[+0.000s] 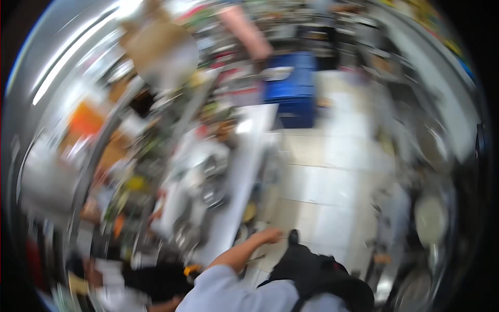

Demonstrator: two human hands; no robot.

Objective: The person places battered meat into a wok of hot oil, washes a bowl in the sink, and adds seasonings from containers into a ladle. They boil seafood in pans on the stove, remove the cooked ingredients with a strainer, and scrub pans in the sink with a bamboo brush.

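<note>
My left hand is stretched forward over the tiled floor, beside the long white counter. It looks small and smeared by motion, so its finger pose and any small thing in it cannot be made out. Nothing large shows in it. My right hand is out of view. Below are my white sleeve and dark clothing, with one dark shoe tip on the tiles. Shiny metal containers sit blurred on the counter, left of my arm.
A blue lidded bin stands ahead at the counter's far end. Pale floor tiles run forward as an aisle. Blurred equipment and a pale round vessel line the right. Another person in white is at the lower left. Shelves stand left.
</note>
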